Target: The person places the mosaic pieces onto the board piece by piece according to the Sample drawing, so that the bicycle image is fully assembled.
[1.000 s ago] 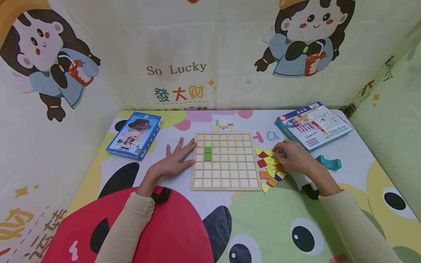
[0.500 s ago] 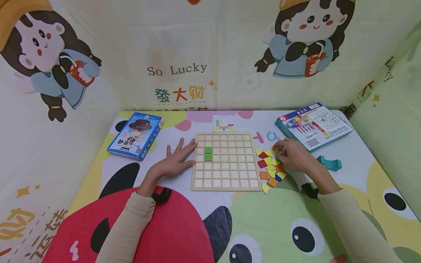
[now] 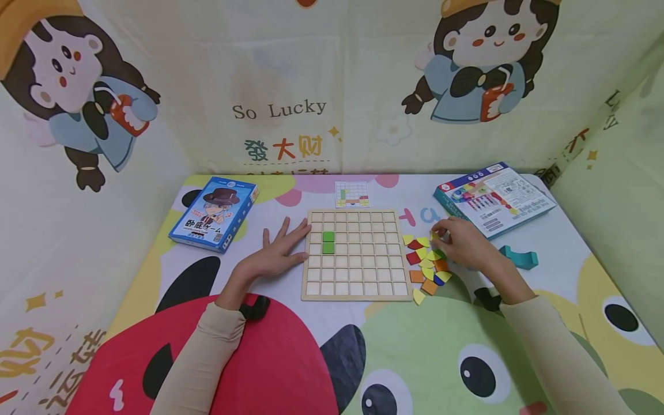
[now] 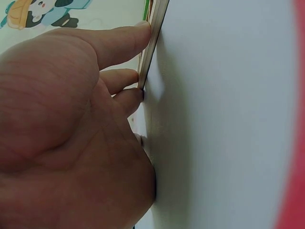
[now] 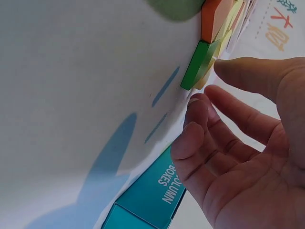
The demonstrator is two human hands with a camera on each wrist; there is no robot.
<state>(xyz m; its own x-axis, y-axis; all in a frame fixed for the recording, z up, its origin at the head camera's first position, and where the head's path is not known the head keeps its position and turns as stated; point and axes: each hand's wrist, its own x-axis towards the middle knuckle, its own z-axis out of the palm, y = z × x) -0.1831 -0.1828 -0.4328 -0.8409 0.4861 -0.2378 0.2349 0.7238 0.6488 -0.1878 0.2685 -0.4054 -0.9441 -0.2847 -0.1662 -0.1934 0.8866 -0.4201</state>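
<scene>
My left hand lies with fingers spread at the left edge of a wooden grid board, fingertips and thumb touching its frame. Two green square tiles sit one above the other in the board's cells. Right of the board lies a loose heap of red, yellow, orange and blue pieces. Over the heap's far right side is my right hand, fingers loosely bent. In the right wrist view its thumb and index fingertip stand apart, right beside a green piece and a yellow piece partly hidden behind it.
Behind the board lies a small pattern card with a coloured grid. A blue game box lies back left, a teal and white box back right. A teal curved piece rests close to my right wrist.
My right hand has shifted very slightly at the heap, and a bit of green now shows under its fingers. The left hand stays at the board's edge.
</scene>
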